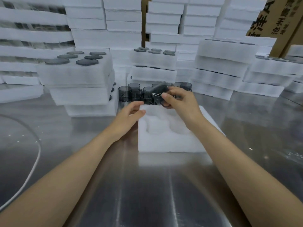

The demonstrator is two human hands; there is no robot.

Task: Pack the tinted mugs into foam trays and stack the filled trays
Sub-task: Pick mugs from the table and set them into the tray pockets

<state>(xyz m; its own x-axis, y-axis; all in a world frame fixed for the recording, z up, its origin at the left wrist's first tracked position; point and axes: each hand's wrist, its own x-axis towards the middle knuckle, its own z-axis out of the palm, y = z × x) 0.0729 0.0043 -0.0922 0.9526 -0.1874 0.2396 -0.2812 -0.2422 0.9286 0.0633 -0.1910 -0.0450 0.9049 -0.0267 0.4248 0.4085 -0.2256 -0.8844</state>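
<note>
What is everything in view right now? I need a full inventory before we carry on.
Empty foam tray: one, white, table centre, pockets unfilled.
Held mug: one, smoky grey, tilted over the tray's far edge.
Loose mugs: several, smoky grey, standing behind the tray.
Filled tray stacks: several, white with grey mugs, left, centre and right.
Foam stacks: many, white, along the back.
Cardboard boxes: count unclear, brown, upper right.
Cable: one, white, on the table's left.
Table: one, shiny metal.
Left hand: grips the tray's far-left corner.
Right hand: holds the mug.
</note>
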